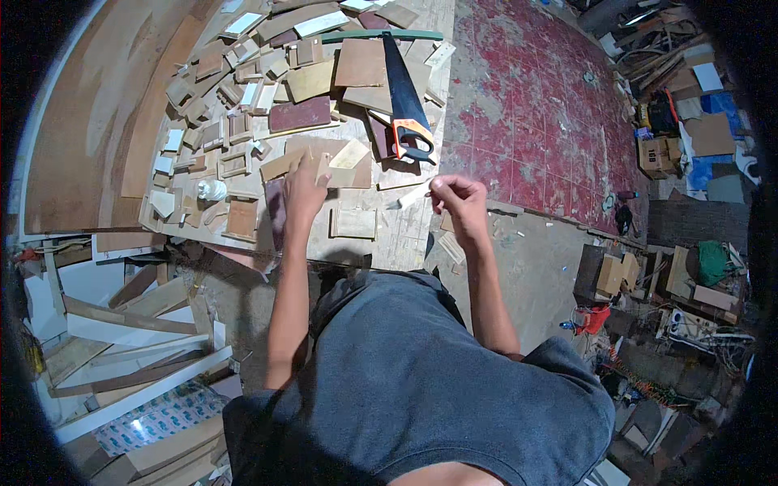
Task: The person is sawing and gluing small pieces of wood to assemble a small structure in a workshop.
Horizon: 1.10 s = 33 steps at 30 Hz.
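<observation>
My right hand [462,204] pinches a short pale strip [416,194] with a greyish tip, just above the table's right side; whether it is wood or a small tool I cannot tell. Over the wood pieces in the middle, my left hand [305,193] reaches with fingers stretched and thumb apart. Its fingertips are at a pale wood block [350,154] and a brown board beside it; contact is unclear. A small ribbed wooden piece [354,223] lies between my hands, near the front edge. Beyond them rests a handsaw [405,97] with an orange and black handle.
Many wood offcuts [300,117] and a white bottle [212,190] crowd the worktable [401,251]. Scrap boards [130,324] are piled below it at left. To the right are a worn red tiled floor [527,113], a cardboard box [658,155] and a power strip [689,326].
</observation>
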Each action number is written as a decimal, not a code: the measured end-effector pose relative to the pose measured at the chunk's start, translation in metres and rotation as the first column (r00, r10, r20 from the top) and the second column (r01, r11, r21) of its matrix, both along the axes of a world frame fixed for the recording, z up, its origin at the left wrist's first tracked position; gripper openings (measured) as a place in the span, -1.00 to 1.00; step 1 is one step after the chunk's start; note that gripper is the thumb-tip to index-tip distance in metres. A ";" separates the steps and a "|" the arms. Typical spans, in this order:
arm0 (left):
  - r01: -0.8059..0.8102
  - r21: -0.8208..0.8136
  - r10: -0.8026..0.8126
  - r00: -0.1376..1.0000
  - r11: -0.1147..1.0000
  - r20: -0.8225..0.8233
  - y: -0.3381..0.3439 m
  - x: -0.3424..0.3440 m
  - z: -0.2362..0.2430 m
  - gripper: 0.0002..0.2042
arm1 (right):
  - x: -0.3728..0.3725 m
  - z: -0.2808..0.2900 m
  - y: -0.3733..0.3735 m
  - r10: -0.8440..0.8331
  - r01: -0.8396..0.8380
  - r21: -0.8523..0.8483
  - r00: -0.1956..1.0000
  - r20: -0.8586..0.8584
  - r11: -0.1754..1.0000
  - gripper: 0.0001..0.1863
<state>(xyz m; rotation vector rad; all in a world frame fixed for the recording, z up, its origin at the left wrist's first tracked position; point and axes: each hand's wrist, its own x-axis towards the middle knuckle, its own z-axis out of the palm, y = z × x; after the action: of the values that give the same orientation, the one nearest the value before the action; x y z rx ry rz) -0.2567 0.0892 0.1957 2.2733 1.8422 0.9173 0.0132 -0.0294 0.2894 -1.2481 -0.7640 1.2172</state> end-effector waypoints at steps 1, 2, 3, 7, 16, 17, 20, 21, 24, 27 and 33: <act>0.101 -0.130 -0.088 0.991 0.986 0.100 0.001 0.010 0.013 -0.64 | 0.001 0.001 -0.002 0.014 -0.013 -0.014 1.000 0.019 1.000 -0.87; 0.205 -0.251 -0.156 0.967 0.946 0.202 -0.002 0.018 0.032 -0.61 | -0.001 0.003 -0.003 0.017 -0.016 -0.019 0.999 0.049 1.000 -0.87; 0.382 -0.506 -0.053 0.834 0.773 0.549 -0.009 0.021 0.045 -0.64 | -0.005 0.006 -0.003 0.025 -0.023 -0.026 0.997 0.075 0.999 -0.87; 0.695 -0.446 -0.201 0.639 0.564 0.742 -0.055 0.042 0.121 -0.78 | -0.016 0.010 -0.006 0.022 -0.016 -0.046 0.991 0.129 0.999 -0.85; 0.570 -0.247 -0.336 0.722 0.783 0.605 -0.082 0.048 0.138 -0.87 | -0.039 0.018 -0.010 0.016 -0.032 0.090 0.985 0.172 0.995 -0.82; 0.569 -0.255 -0.330 0.725 0.782 0.604 -0.083 0.047 0.140 -0.88 | -0.042 0.018 -0.010 -0.006 -0.019 0.139 0.984 0.178 0.990 -0.81; 0.571 -0.298 -0.224 0.669 0.765 0.708 -0.089 0.045 0.140 -0.87 | -0.044 0.023 -0.011 0.025 -0.037 0.106 0.993 0.112 0.994 -0.82; 0.567 -0.298 -0.222 0.671 0.768 0.707 -0.090 0.043 0.137 -0.87 | -0.044 0.023 -0.012 0.029 -0.041 0.107 0.993 0.110 0.993 -0.82; 0.599 -0.319 -0.141 0.595 0.735 0.791 -0.095 0.040 0.124 -0.85 | -0.043 0.024 -0.014 0.071 -0.078 0.052 0.990 0.121 0.996 -0.81; 0.651 -0.378 0.123 0.403 0.659 0.907 -0.102 0.039 0.111 -0.82 | -0.043 0.022 -0.016 0.115 -0.117 0.017 0.991 0.061 0.993 -0.79; 0.642 -0.414 0.401 0.176 0.646 0.899 -0.118 0.030 0.108 -0.80 | -0.028 0.003 -0.024 0.045 -0.049 0.008 0.961 0.274 0.999 -0.85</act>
<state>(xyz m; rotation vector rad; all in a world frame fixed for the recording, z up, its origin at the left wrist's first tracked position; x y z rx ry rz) -0.2264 -0.0289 0.3035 0.7250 0.9194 0.9095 -0.0148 -0.0530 0.2928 -1.4113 -1.0077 1.0864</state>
